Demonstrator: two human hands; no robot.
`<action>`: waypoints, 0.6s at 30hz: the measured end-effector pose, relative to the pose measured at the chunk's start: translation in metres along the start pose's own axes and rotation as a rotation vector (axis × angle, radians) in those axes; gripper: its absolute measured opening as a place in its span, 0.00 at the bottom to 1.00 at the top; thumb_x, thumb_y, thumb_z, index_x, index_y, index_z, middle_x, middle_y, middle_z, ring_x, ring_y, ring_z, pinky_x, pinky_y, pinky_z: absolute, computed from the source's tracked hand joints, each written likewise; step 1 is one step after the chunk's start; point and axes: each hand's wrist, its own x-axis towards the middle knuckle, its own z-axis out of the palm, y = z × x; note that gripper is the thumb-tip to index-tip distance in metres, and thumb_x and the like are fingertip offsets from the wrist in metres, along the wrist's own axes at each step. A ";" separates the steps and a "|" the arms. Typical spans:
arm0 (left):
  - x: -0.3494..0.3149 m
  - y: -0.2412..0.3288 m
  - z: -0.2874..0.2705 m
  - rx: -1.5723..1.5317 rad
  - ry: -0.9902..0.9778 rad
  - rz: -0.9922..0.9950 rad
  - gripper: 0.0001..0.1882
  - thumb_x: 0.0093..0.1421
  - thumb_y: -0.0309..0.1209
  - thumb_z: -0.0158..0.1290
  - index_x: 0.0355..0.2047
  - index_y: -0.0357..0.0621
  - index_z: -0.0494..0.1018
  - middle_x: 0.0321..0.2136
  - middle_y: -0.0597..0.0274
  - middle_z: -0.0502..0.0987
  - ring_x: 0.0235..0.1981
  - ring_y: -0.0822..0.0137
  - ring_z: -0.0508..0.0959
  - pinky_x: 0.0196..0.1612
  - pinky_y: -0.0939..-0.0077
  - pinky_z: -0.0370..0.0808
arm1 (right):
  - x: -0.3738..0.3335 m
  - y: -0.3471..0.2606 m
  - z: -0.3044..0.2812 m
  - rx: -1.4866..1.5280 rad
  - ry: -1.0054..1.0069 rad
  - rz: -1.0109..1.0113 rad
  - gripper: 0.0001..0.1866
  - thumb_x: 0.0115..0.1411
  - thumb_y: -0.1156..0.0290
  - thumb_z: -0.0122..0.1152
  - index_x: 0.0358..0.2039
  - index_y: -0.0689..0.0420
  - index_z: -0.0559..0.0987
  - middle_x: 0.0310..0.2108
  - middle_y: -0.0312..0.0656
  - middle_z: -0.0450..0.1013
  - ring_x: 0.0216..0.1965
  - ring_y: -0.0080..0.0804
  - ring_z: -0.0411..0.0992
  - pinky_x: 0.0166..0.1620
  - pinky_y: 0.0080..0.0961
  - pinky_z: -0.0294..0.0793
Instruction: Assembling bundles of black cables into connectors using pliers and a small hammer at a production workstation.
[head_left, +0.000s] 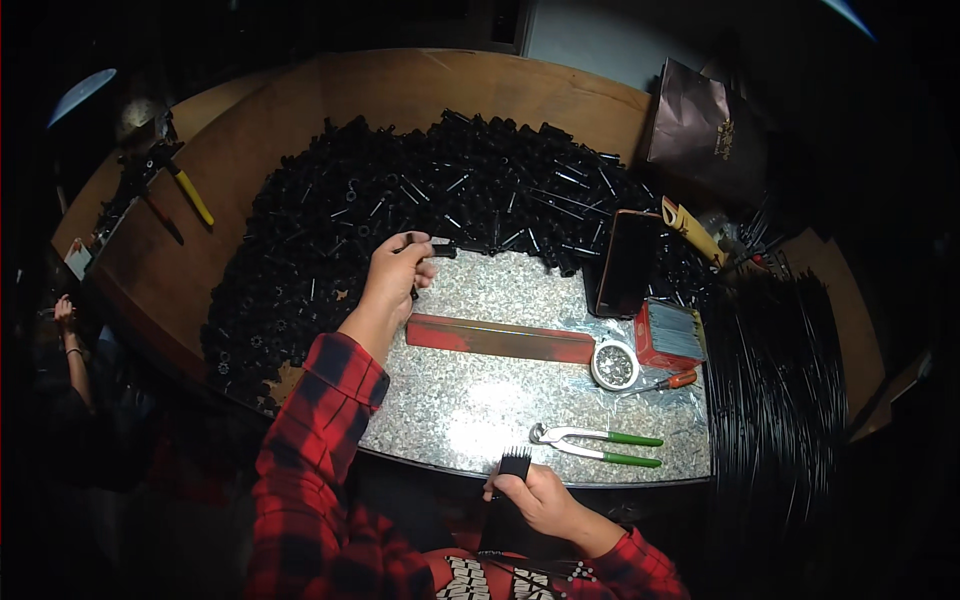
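Note:
My left hand (398, 272) is at the near edge of a large heap of small black tubular parts (340, 215). Its fingers are closed around a small black tubular part (441, 250), which points to the right. At the table's front edge my right hand (545, 502) is wrapped around a flat black bundle (515, 464) with a row of thin prongs at its top; its lower part is dark and hard to make out. Between the hands lies a long red and brown bar (500, 340) on the speckled tabletop (455, 400). Pincers with green handles (600, 446) rest right of centre.
A round white dish of small metal pieces (614, 366), an orange-handled tool (680, 380), a red box (668, 335) and an upright phone (628, 264) stand right. Long black rods (775, 400) hang over the right edge. Wooden boards (480, 80) wall the back. Another person's hand (65, 313) shows far left.

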 end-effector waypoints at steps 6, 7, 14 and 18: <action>0.012 -0.005 -0.020 0.030 0.119 -0.122 0.13 0.56 0.36 0.59 0.34 0.47 0.67 0.21 0.69 0.65 0.19 0.76 0.65 0.20 0.81 0.62 | -0.001 0.001 0.001 -0.006 0.026 0.009 0.16 0.68 0.66 0.42 0.32 0.64 0.75 0.28 0.42 0.76 0.33 0.32 0.75 0.39 0.26 0.72; 0.015 -0.009 -0.025 0.026 0.100 -0.091 0.15 0.57 0.38 0.59 0.35 0.46 0.66 0.23 0.67 0.65 0.21 0.75 0.66 0.21 0.80 0.63 | -0.001 0.000 0.001 -0.021 0.030 0.023 0.16 0.68 0.66 0.42 0.32 0.64 0.76 0.28 0.42 0.76 0.33 0.32 0.75 0.39 0.27 0.72; 0.017 -0.036 -0.041 0.867 0.187 0.280 0.27 0.57 0.42 0.55 0.44 0.28 0.63 0.42 0.39 0.72 0.46 0.48 0.72 0.48 0.60 0.69 | 0.000 0.000 0.003 -0.020 0.023 0.009 0.16 0.68 0.66 0.43 0.33 0.64 0.76 0.28 0.42 0.76 0.33 0.32 0.75 0.39 0.26 0.72; 0.002 -0.021 -0.032 1.229 0.163 0.542 0.26 0.52 0.41 0.61 0.39 0.30 0.67 0.39 0.39 0.73 0.42 0.43 0.73 0.45 0.58 0.71 | 0.000 0.002 0.003 -0.030 0.032 -0.046 0.15 0.67 0.66 0.45 0.33 0.64 0.75 0.27 0.45 0.76 0.31 0.36 0.75 0.36 0.28 0.73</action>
